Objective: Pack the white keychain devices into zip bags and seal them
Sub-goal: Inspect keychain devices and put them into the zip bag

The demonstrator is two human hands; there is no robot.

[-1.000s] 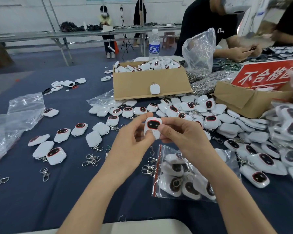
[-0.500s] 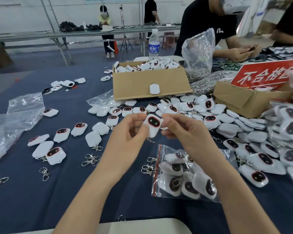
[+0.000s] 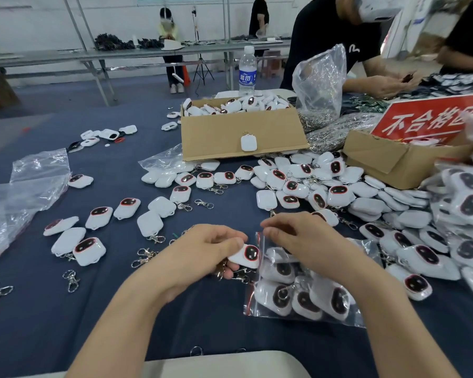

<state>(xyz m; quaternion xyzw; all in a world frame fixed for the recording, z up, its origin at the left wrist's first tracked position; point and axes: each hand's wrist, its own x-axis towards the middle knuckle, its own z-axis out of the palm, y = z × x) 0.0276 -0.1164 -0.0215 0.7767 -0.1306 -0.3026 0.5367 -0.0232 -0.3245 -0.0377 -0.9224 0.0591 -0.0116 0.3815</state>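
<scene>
Gripping a keychain device (image 3: 247, 255), left hand (image 3: 202, 249) sits at zip bag's (image 3: 253, 306) edge.

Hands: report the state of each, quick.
Left hand: grips a white keychain device beside the zip bag mouth.
Right hand: fingers curled, pinching the zip bag's top edge.

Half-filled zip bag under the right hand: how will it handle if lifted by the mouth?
Likely floppy: the zip bag is thin clear film, wrinkled. Probably bottom-heavy, since several devices lie loose inside and would slide down. Mouth looks unsealed, so tipping may spill them.
</scene>
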